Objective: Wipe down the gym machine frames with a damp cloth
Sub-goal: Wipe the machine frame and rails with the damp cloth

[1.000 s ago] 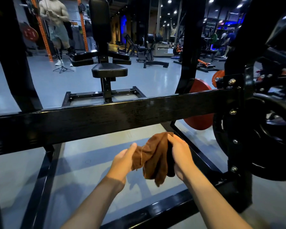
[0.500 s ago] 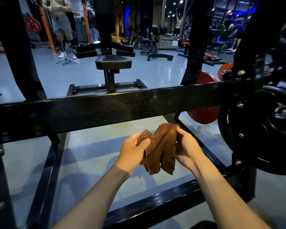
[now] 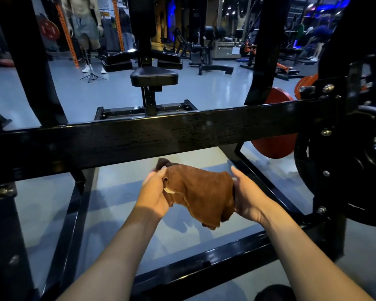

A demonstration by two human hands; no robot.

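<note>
Nearest the camera, two bare forearms reach forward over a low black rail (image 3: 204, 266) of the frame. The left hand (image 3: 153, 193) grips the left edge of a brown cloth (image 3: 201, 193), fingers curled round a bunched corner that pokes up above them. The right hand (image 3: 246, 195) holds the cloth's right side, thumb up and fingers tucked under the fabric. The cloth is stretched between both hands and sags to a loose corner below, in the air above the grey floor (image 3: 117, 192) and touching no metal.

Just beyond it runs a broad black crossbar (image 3: 182, 133), scuffed on its face. To the right, a bolted upright (image 3: 328, 148) stands in front of a black plate (image 3: 356, 170), with a red plate (image 3: 274, 146) behind the crossbar. Farther off stands a padded seat (image 3: 154, 77), then a tripod (image 3: 92, 76) and a standing person's legs (image 3: 91, 46) at far left.
</note>
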